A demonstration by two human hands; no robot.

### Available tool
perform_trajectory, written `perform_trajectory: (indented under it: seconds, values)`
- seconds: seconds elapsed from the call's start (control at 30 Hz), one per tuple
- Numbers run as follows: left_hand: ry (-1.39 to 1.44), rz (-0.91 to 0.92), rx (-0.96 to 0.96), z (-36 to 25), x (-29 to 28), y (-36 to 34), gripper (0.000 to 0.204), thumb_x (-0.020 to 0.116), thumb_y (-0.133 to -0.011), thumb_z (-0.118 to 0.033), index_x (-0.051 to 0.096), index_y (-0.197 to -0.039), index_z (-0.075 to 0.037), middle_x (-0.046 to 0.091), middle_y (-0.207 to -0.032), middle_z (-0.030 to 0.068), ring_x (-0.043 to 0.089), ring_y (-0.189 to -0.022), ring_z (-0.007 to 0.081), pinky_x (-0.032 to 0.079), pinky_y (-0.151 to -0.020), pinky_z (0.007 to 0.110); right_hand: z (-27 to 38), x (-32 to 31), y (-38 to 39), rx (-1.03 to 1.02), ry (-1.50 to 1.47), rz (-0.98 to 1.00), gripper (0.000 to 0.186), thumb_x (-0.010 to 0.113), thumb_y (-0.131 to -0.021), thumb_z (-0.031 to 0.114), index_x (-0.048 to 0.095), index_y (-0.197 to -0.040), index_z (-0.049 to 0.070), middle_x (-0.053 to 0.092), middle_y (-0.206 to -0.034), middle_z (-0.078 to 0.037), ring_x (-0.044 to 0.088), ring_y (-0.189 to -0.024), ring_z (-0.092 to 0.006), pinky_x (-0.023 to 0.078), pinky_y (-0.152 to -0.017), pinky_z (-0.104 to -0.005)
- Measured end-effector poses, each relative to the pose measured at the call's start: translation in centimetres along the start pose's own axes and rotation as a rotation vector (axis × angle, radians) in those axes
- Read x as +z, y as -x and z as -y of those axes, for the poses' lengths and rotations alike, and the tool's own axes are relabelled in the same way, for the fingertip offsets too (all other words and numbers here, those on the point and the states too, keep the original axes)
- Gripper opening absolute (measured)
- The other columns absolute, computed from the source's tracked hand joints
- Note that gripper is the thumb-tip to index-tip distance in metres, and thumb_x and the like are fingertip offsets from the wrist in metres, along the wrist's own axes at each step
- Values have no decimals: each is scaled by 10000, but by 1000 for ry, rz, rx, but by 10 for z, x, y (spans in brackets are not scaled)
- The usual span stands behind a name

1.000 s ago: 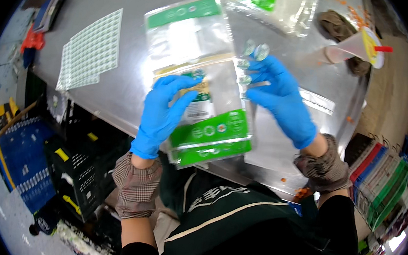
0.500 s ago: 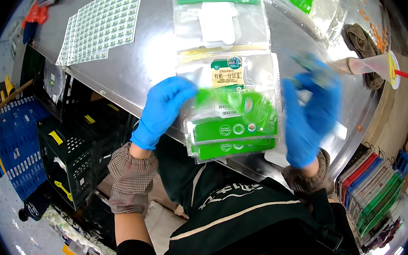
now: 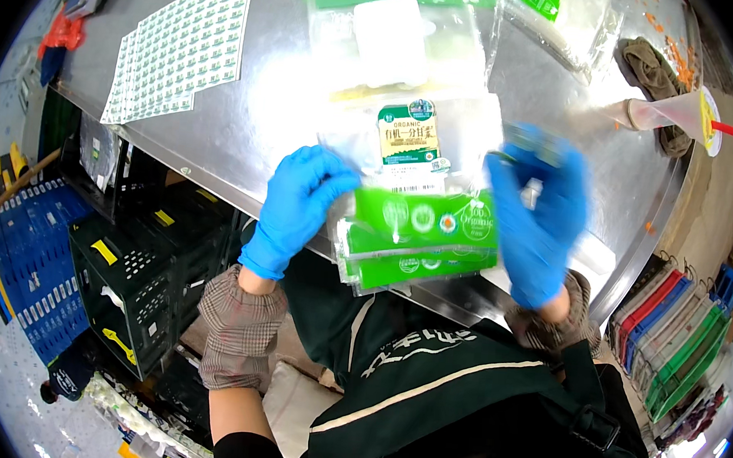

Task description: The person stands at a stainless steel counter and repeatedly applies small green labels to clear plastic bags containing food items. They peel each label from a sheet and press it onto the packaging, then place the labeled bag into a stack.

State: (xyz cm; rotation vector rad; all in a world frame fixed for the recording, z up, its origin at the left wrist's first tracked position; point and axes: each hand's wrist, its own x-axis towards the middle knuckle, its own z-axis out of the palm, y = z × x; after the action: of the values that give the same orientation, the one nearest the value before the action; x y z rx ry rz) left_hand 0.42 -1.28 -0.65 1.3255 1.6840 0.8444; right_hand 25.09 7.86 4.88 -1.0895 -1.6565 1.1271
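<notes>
My blue-gloved left hand [image 3: 294, 210] pinches the left edge of a clear plastic bag [image 3: 353, 136] with green bands and a cream-and-green label [image 3: 408, 137], lying on similar bags. My gloved right hand [image 3: 541, 227] is motion-blurred at the bag's right side, with small clear pieces at its fingertips; whether it grips them is unclear. Above lies another green-banded bag [image 3: 332, 30] with white cards on it.
Steel table [image 3: 193, 118] bearing label sheets [image 3: 183, 38], packaged bags [image 3: 558, 36], a brown cloth [image 3: 647, 66], a funnel-like cup [image 3: 681, 117]. Black crates [image 3: 122, 277] stand left, coloured racks [image 3: 667, 334] right; a person [image 3: 66, 377] appears lower left.
Compared with a second earlier, the bags sit farther right in view, my left hand has reached their left edge, and my right hand's fingers have turned more upright beside them.
</notes>
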Motion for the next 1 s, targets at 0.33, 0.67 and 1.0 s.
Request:
perform_trajectory:
  seconds: [0.33,0.67,1.0]
  values:
    - [-210,167,112,-18,7,12,288,671,-818,-53,646,-1103,-16,623,-1093,100,596,-954,212,473,-866,338,-28,15,17,178,73,131,211,662,-857,40,564,-1040,0,611,-776,-75,581,-689,-113,459,-608,-249]
    - [-13,49,242,-45,-12,-25,481,745,-748,-41,602,-1205,-89,582,-1205,105,525,-1138,272,424,-992,381,-32,12,11,303,108,147,269,702,-838,123,546,-1027,11,619,-759,-88,589,-650,-151,478,-610,-296]
    - [214,-34,-68,-1,-2,-7,101,622,-892,-87,682,-941,-21,634,-833,13,573,-775,130,466,-743,264,11,-20,-8,59,54,81,163,699,-827,44,599,-947,-5,597,-772,-100,578,-632,-186,465,-582,-283]
